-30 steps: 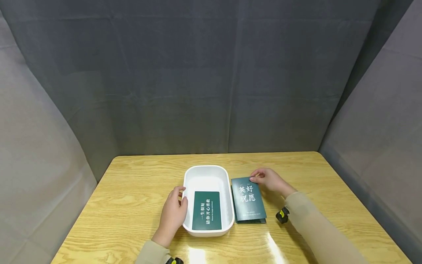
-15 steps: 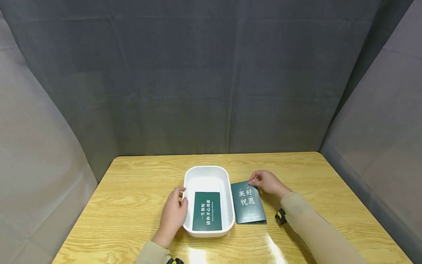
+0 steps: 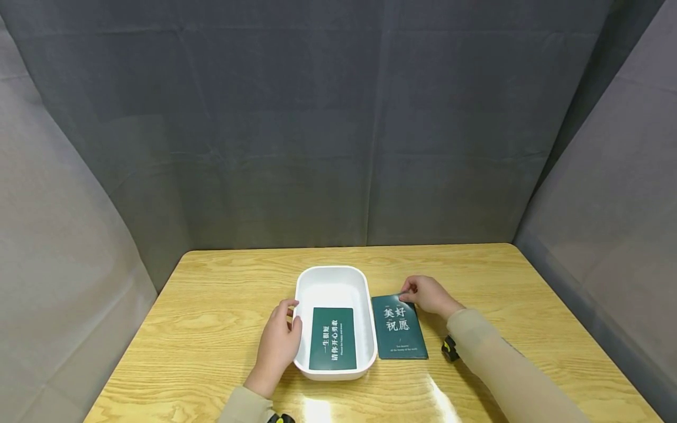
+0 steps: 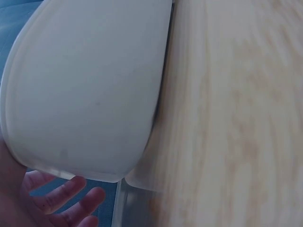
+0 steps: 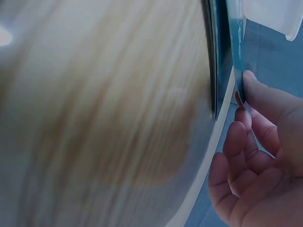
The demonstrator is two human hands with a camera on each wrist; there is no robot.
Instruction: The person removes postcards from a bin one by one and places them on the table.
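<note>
Head view: one green card (image 3: 332,339) already lies flat on the floor of the white tub (image 3: 334,279), printed side up; a second green card (image 3: 399,326) is not yet in, lying on the table (image 3: 211,305) just to the right of the tub, its near edge down and its far corner raised under the right hand (image 3: 429,295); so, by my reading, the work is about half done, with this card yet to go into the tub. The right hand pinches that far corner between thumb and curled fingers; the card stretches from the hand back toward the person. The left hand (image 3: 278,342) rests against the tub's left wall, thumb hooked over the rim and fingers along the outside, steadying it; the tub sits directly to the right of that hand and holds nothing but the one card.

Left wrist view: the tub's white outer wall (image 4: 90,90) fills the frame beside blurred wood grain; the left hand's fingers (image 4: 71,196) show loosely curved beneath the rim.

Right wrist view: the card's dark edge (image 5: 235,52) is gripped at the thumb tip of the right hand (image 5: 258,165), lifted a little off the table; a corner of the tub (image 5: 277,14) shows just beyond.
</note>
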